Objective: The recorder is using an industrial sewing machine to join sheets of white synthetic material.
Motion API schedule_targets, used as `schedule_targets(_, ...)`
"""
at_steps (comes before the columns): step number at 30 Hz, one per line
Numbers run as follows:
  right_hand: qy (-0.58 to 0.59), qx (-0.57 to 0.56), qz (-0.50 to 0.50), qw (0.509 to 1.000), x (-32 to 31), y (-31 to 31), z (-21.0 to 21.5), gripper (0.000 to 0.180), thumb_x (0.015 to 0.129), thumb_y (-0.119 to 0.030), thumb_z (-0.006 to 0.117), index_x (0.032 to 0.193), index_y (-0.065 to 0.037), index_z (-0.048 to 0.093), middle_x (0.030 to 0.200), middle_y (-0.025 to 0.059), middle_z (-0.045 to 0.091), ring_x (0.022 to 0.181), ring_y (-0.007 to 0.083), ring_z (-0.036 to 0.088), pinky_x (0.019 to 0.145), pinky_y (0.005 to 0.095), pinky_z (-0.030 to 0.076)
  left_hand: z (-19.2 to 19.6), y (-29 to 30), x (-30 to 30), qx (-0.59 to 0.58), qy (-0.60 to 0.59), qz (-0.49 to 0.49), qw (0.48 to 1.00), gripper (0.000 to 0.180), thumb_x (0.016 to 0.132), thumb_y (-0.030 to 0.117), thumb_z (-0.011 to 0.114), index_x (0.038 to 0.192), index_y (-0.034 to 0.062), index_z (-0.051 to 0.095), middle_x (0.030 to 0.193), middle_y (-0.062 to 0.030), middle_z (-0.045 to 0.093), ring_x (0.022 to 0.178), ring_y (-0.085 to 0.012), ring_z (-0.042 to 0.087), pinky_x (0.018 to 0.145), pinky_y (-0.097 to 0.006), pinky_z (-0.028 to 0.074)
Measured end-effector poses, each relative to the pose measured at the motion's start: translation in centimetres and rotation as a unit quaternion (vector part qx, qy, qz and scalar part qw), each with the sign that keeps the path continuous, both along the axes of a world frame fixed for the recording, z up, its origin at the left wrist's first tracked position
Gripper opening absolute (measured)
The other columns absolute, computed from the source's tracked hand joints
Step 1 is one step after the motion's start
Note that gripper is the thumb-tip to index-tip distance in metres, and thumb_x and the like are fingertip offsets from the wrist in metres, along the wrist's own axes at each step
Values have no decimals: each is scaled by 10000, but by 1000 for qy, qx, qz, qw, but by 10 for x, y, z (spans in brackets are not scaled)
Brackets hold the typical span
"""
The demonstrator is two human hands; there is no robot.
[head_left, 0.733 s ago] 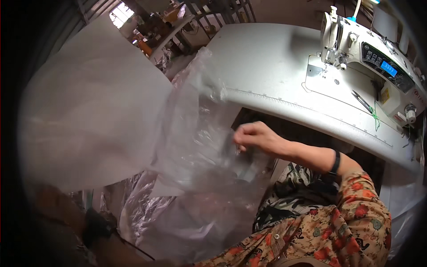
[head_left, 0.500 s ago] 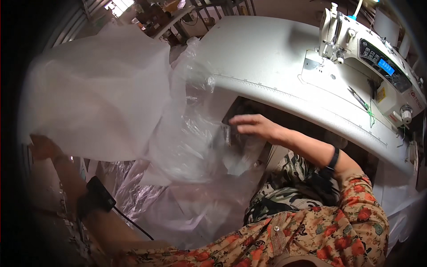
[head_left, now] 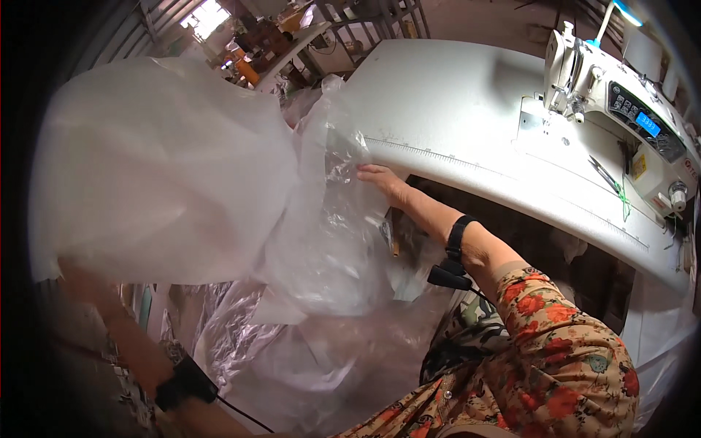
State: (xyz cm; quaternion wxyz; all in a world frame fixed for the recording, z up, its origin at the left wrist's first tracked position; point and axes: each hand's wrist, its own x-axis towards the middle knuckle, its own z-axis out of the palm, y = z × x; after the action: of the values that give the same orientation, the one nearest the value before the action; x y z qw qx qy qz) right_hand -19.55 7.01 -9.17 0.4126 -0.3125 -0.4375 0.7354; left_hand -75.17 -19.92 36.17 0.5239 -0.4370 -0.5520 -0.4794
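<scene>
A large white translucent sheet (head_left: pixel 161 175) billows on the left, its surface rounded and wrinkled. At its lower left corner my left hand (head_left: pixel 84 281) grips the edge; the hand is blurred and its fingertips are covered by the sheet. Beside the sheet hangs crumpled clear plastic film (head_left: pixel 332 248), draped over the left end of the sewing table (head_left: pixel 438 95). My right hand (head_left: pixel 381 179) reaches to the film's right side near the table's front edge. Its fingers are stretched out, and whether they press on the film I cannot tell.
A white sewing machine (head_left: pixel 621 109) with a lit display stands at the table's right. Thread snips (head_left: pixel 604 174) with green thread lie before it. More clear film (head_left: pixel 314 358) spreads across the lower middle. A metal rack (head_left: pixel 387 22) stands behind the table.
My right hand has moved up and left from above my lap to the film. The white sheet has puffed out more. The view has shifted slightly, with my left hand still at the sheet's corner.
</scene>
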Motion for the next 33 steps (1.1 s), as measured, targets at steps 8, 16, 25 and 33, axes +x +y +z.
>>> schedule_targets(8,136,34,12,990,43,-41,55,444,933,-341,639,1291,-80,620,1378,56,555,1304,196,421,1107,365,259,-24,7,39,5,-123,-115,986,304,940,201,555,1138,-10,649,935,-129,674,792,-254,654,749,-409,556)
schedule_targets(16,101,133,-27,986,236,-169,120,510,989,-316,547,1367,24,512,1445,146,493,1331,290,472,1123,420,328,-24,48,76,-46,-68,-152,985,345,997,196,441,1239,52,641,956,-124,702,867,-248,675,899,-393,521)
schedule_targets(25,3,-19,-273,962,406,-386,47,447,926,-293,655,1208,51,611,1185,146,659,1145,268,605,1060,415,420,-44,121,203,-113,285,-130,943,395,949,61,443,1314,42,592,1220,-184,649,1062,-291,645,1043,-390,436)
schedule_targets(33,-716,288,-262,579,400,-396,87,150,868,-132,644,958,-14,667,1194,161,630,1082,344,589,936,423,448,-197,140,439,-322,-158,-349,866,366,924,187,668,1229,-14,636,1145,-122,686,971,-191,631,860,-342,508)
